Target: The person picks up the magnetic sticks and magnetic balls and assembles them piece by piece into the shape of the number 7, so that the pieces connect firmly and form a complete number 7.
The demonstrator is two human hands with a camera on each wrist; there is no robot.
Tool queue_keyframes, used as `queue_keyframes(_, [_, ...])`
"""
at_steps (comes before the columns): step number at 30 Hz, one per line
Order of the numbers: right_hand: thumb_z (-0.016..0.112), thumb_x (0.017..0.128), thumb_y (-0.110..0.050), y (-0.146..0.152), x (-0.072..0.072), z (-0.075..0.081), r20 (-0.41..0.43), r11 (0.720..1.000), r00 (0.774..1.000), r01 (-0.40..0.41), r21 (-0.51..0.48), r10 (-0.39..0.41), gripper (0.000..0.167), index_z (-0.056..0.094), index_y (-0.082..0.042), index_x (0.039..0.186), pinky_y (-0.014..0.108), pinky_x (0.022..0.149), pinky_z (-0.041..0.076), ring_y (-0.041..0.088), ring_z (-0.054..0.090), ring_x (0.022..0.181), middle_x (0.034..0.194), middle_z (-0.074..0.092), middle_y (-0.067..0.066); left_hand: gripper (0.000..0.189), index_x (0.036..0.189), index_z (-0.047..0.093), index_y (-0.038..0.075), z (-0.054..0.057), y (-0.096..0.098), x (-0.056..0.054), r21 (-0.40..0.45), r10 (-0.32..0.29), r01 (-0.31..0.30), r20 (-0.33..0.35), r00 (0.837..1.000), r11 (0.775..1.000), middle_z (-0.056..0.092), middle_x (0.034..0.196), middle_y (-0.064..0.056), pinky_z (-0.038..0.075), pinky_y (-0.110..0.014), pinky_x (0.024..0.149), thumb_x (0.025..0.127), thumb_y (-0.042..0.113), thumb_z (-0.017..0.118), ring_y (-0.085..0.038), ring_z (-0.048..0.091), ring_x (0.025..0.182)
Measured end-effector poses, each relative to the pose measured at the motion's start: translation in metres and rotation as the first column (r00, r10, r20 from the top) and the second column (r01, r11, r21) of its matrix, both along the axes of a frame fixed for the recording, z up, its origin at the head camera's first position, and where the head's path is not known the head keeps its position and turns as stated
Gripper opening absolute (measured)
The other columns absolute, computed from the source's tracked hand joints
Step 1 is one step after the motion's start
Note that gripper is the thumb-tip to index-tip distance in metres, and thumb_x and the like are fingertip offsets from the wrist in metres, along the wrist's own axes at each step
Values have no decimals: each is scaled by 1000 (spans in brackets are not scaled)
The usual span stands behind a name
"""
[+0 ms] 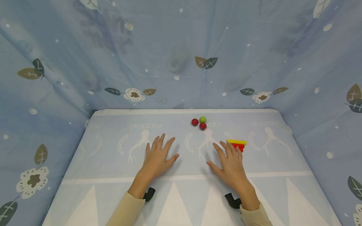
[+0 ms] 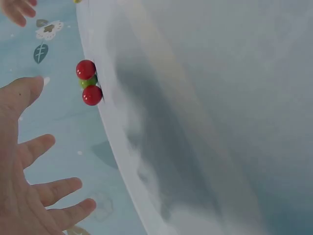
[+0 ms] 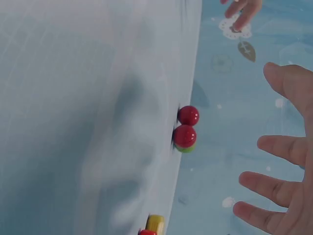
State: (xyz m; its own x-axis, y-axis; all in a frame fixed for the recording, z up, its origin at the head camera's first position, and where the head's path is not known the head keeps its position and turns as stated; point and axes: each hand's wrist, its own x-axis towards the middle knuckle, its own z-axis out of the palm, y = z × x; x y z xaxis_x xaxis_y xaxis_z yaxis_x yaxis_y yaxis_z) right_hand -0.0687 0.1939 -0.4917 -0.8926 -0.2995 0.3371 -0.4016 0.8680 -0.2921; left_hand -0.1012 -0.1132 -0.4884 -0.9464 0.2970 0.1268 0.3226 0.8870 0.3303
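Observation:
My left hand (image 1: 158, 160) hovers over the left half of the table, fingers spread and holding nothing. To its right my right hand (image 1: 231, 168) is also spread over the cloth with nothing in its grasp. Just beyond the right fingertips lie a yellow stick-like piece (image 1: 237, 142) and shorter-looking red stick-like pieces (image 1: 239, 146), partly hidden by the fingers in the head view. Farther back, between the hands, a red ball (image 1: 194, 122), a second red ball (image 1: 203, 126) and a green ball (image 1: 202, 119) sit clustered. Both wrist views show the balls beyond the open fingers.
A pale blue and white patterned cloth covers the table (image 1: 107, 169). Blue printed curtain (image 1: 175, 47) hangs behind it and along both sides. Black bent pieces (image 1: 149, 194) show at both wrists. Shadows of the hands fall on the cloth.

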Motion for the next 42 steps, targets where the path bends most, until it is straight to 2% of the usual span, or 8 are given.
queue_keyframes(7, [78, 83, -35, 10, 0, -4, -72, 997, 997, -23, -70, 18, 68, 53, -8, 141, 70, 103, 22, 44, 40, 131, 139, 48, 22, 61, 149, 47, 22, -5, 6, -19, 22, -12, 12, -18, 1000, 1000, 36, 154, -19, 26, -71, 103, 98, 53, 58, -41, 30, 142])
queue_keyframes(15, [81, 81, -23, 26, 5, -10, -128, 988, 992, -15, -151, -5, 60, 60, -5, 134, 66, 99, 27, 42, 48, 121, 130, 55, 22, 56, 146, 50, 16, -13, 10, -36, 124, -44, 47, -31, 999, 991, 41, 150, -19, 34, -63, 103, 98, 42, 64, -38, 36, 138])
queue_keyframes(18, [81, 81, -19, 34, 7, -11, -124, 982, 992, 14, -188, -38, 56, 62, -5, 130, 64, 96, 30, 43, 50, 117, 126, 57, 19, 55, 146, 50, 17, -14, 13, -44, 175, -35, 35, -5, 999, 984, 42, 149, -16, 36, -59, 103, 98, 41, 63, -36, 37, 138])
queue_keyframes(26, [82, 81, -5, 56, 7, -10, -2, 938, 989, 140, -316, -148, 44, 67, -3, 122, 55, 83, 31, 41, 50, 106, 114, 56, 18, 54, 146, 50, 15, -12, 22, -72, 416, -50, -5, 121, 991, 909, 47, 145, -9, 35, -44, 109, 99, 36, 64, -27, 43, 135])
queue_keyframes(32, [76, 86, 0, 74, 0, -11, 87, 881, 968, 250, -401, -235, 33, 69, -1, 118, 51, 81, 37, 38, 50, 102, 112, 57, 22, 51, 142, 54, 7, -15, 31, -91, 515, -82, -2, 141, 987, 857, 54, 137, -17, 47, -45, 96, 98, 29, 67, -32, 54, 124])
queue_keyframes(35, [74, 89, -2, 81, -5, -12, 131, 849, 954, 300, -434, -270, 28, 70, -1, 117, 47, 78, 39, 37, 52, 99, 113, 58, 22, 48, 139, 56, 4, -16, 35, -99, 542, -93, -3, 150, 984, 840, 56, 132, -20, 51, -43, 90, 98, 26, 67, -34, 57, 117])
queue_keyframes(38, [71, 92, -5, 86, -8, -14, 190, 817, 941, 339, -467, -282, 25, 70, 0, 117, 47, 78, 40, 38, 54, 99, 114, 58, 23, 46, 137, 56, 3, -18, 39, -107, 554, -95, -12, 163, 982, 832, 58, 129, -19, 51, -42, 91, 98, 23, 67, -33, 59, 115])
queue_keyframes(42, [70, 94, -7, 91, -11, -18, 245, 797, 926, 374, -474, -289, 24, 70, 0, 117, 42, 78, 41, 36, 56, 98, 114, 57, 23, 45, 136, 57, 2, -20, 49, -116, 569, -96, -23, 177, 979, 822, 60, 126, -18, 49, -41, 94, 98, 23, 68, -30, 61, 112])
